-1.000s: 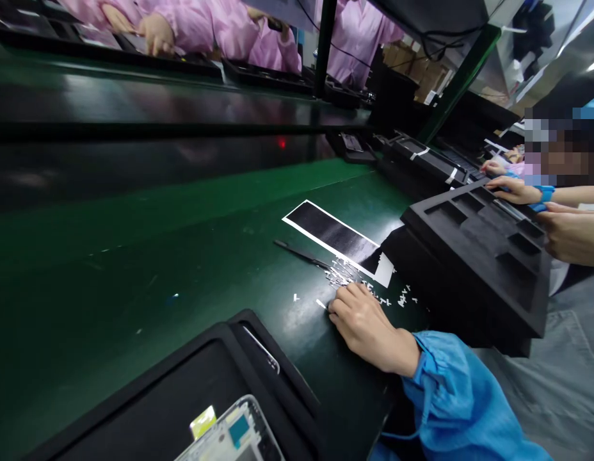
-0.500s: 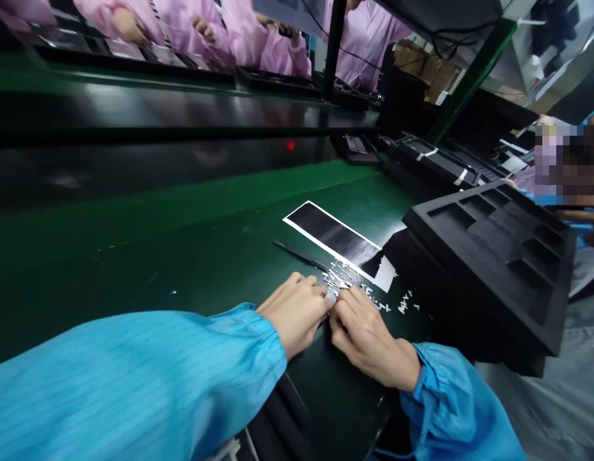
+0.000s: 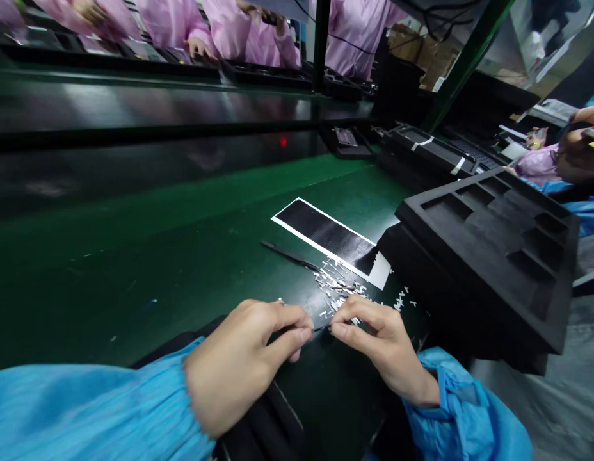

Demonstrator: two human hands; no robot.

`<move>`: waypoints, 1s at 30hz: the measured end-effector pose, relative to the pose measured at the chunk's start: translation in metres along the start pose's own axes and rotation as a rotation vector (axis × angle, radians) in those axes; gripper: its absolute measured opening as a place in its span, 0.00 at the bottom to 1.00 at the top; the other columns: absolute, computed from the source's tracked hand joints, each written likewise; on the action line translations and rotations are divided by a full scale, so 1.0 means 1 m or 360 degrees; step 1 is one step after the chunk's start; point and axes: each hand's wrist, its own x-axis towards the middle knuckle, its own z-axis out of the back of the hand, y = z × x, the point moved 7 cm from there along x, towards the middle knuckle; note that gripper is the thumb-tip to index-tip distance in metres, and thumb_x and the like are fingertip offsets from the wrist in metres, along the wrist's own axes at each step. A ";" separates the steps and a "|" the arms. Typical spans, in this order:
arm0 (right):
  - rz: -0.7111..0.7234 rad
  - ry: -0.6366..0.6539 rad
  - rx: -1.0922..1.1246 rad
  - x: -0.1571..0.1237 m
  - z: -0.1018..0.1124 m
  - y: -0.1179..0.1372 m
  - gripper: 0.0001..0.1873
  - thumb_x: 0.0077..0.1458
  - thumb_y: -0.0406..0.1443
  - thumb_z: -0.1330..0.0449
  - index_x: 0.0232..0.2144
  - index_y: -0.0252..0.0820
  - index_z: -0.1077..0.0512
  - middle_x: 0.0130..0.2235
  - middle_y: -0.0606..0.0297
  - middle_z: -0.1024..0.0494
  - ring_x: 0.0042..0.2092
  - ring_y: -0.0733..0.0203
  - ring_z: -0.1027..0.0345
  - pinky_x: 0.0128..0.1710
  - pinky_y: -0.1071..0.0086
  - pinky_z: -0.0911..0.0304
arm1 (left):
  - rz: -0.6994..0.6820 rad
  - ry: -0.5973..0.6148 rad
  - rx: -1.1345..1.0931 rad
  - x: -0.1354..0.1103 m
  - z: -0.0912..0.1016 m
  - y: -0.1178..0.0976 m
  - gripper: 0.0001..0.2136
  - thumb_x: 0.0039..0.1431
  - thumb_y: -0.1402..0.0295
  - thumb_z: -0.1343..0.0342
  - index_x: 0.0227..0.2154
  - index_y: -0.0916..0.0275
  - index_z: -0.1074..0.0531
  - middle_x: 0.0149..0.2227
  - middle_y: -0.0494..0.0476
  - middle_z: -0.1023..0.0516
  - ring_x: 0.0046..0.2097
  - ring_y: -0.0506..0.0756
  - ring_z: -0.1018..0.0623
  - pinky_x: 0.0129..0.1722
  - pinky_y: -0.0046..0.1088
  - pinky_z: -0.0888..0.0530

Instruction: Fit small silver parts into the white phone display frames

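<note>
Our left hand (image 3: 244, 362) and right hand (image 3: 381, 339) pinch one tiny part (image 3: 321, 329) (too small to identify). We read no writing on the foam tray (image 3: 489, 246).

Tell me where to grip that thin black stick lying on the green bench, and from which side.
Grip the thin black stick near its bare left end, coming straight down from above with a fingertip pinch across its width. It lies flat on the green bench, and its right end runs into the pile of small white pieces, so that end is cluttered.
</note>
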 end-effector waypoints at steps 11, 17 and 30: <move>-0.0290 0.0183 0.0751 -0.007 -0.009 -0.005 0.06 0.48 0.32 0.43 0.21 0.37 0.31 0.23 0.67 0.32 0.29 0.67 0.39 0.33 0.71 0.44 | 0.0122 0.0047 -0.0248 -0.013 -0.004 -0.007 0.15 0.48 0.56 0.57 0.19 0.59 0.30 0.21 0.48 0.29 0.28 0.51 0.30 0.31 0.25 0.37; -0.0203 0.0204 0.0876 -0.010 -0.024 -0.004 0.09 0.48 0.38 0.50 0.20 0.41 0.39 0.20 0.70 0.38 0.26 0.66 0.38 0.30 0.68 0.39 | 0.0055 0.0146 -0.0839 -0.013 -0.012 -0.016 0.10 0.49 0.63 0.50 0.20 0.60 0.28 0.22 0.46 0.26 0.30 0.49 0.28 0.33 0.21 0.35; 0.0002 -0.0675 -0.0954 -0.043 0.070 -0.033 0.12 0.51 0.34 0.48 0.17 0.41 0.40 0.21 0.68 0.44 0.28 0.61 0.50 0.46 0.49 0.59 | 0.0344 -0.0114 -0.1426 -0.026 -0.012 0.004 0.10 0.45 0.61 0.46 0.21 0.63 0.35 0.22 0.53 0.23 0.27 0.53 0.24 0.29 0.26 0.32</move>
